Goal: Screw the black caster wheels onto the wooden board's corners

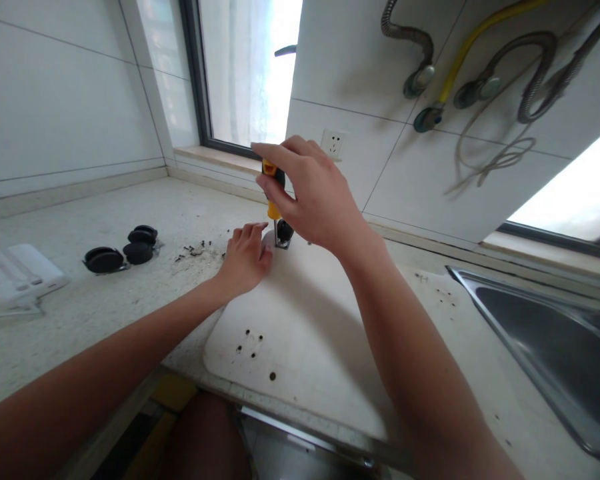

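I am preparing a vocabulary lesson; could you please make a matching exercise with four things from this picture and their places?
1. Screwdriver
2. Loose black casters
3. Wall socket
4. Sink

A. on the tiled wall
B. near the picture's right edge
C. in the right hand
D. on the counter, left of the white panel

Pairs: 1-C, 2-D, 3-A, 4-B

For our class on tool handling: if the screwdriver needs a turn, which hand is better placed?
Probably the right hand: it grips the screwdriver, whose shaft reaches down beside the caster. The left hand lies at the edge of the white board, off the tool.
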